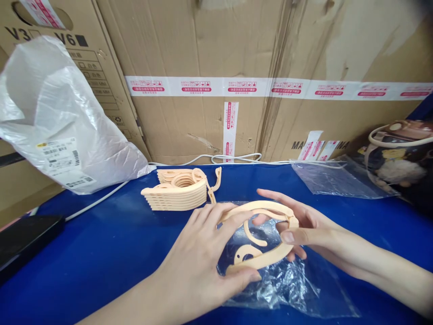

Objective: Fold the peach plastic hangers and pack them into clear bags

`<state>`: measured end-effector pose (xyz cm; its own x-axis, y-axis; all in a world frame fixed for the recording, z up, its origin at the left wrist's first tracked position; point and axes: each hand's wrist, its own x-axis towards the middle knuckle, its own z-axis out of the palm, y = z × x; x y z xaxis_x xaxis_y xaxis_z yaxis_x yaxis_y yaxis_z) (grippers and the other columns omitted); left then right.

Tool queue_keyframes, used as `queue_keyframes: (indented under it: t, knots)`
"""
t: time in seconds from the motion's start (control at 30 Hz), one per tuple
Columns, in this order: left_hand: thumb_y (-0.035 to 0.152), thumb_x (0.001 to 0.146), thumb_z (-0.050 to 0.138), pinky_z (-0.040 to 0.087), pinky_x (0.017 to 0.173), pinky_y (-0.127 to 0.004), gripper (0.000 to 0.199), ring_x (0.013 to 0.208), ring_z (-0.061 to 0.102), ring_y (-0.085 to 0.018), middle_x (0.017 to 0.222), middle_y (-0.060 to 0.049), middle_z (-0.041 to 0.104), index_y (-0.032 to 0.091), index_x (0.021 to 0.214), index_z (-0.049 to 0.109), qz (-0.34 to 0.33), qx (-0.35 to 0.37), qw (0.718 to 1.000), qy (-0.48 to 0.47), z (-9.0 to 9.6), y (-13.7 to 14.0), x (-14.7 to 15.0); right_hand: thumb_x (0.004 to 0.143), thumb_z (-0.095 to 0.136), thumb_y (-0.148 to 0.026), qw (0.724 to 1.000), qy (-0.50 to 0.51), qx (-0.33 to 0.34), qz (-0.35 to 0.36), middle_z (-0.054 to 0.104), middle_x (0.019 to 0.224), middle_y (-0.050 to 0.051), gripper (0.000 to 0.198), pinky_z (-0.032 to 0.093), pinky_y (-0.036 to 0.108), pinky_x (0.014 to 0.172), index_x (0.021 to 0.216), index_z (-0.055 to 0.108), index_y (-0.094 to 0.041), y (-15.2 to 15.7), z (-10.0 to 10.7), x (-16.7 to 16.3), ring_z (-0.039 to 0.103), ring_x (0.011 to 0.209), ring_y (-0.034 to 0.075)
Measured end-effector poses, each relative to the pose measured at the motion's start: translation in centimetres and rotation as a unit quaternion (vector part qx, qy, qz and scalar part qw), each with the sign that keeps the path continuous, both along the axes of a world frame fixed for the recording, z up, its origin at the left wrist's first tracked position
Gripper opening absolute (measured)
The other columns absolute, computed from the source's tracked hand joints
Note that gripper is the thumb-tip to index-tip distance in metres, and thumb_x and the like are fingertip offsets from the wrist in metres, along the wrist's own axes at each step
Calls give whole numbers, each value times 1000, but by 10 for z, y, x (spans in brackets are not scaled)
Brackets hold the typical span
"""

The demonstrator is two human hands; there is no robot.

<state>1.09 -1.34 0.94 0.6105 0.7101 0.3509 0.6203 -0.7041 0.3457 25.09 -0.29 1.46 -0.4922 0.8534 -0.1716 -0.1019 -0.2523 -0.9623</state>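
Note:
A beige plastic folding hanger [270,258] is held between both hands, its two arms bent into a loop. My left hand [206,253] grips the arms' left ends, with the thumb under the lower arm and the fingers over the upper one. My right hand [304,225] pinches the right end, thumb in front and fingers partly hidden behind. A curved beige hook shows inside the loop. Below lies a crumpled clear plastic bag [287,289]. Beyond my left hand stands a stack of folded beige hangers [176,198], with a hook sticking out at its right.
Large cardboard boxes [196,122] wall off the back of the blue table [111,262]. A white mailing bag [67,117] leans at left, above a black device [30,239]. A white cable [199,158], another clear bag [324,178] and a dark patterned bag [399,158] lie behind.

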Motion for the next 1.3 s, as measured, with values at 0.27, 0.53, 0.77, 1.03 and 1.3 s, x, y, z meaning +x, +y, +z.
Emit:
queue_keyframes:
  t: [0.27,0.53,0.77,1.03,1.3]
  knots:
    - [40,80,68,41,98,-46,64,120,45,-29,135,-9,44,28,135,37,-4,30,1000,-3,-4,3,-2,79,71,-26,997,-36,42,46,60,121,8,50,49,19,57,127,59,-25,5,2,0,55,68,8]
    - [23,84,61,43,95,-43,52,118,48,-27,131,-10,47,24,132,39,-21,94,995,13,-1,1,-4,88,60,-42,994,-72,63,53,69,87,5,30,51,23,58,100,70,-17,2,9,0,60,55,10]
    - [27,89,58,40,102,-44,55,126,43,-26,141,-12,42,21,138,32,-28,91,995,33,-5,3,-5,88,59,-39,995,-78,38,43,69,83,5,29,50,22,56,94,72,-14,3,8,2,62,52,10]
    - [50,91,50,33,109,-50,71,136,33,-30,149,-16,35,15,147,23,-45,128,989,51,-9,11,-9,88,59,-37,998,-38,1,49,71,86,10,30,43,17,43,97,74,-13,5,7,3,53,48,7]
    - [52,89,52,31,111,-49,76,136,32,-31,146,-17,39,11,146,23,-39,196,977,73,-14,14,-8,90,56,-33,996,-11,-5,89,70,87,9,28,46,17,45,103,72,-13,5,4,4,55,48,6]
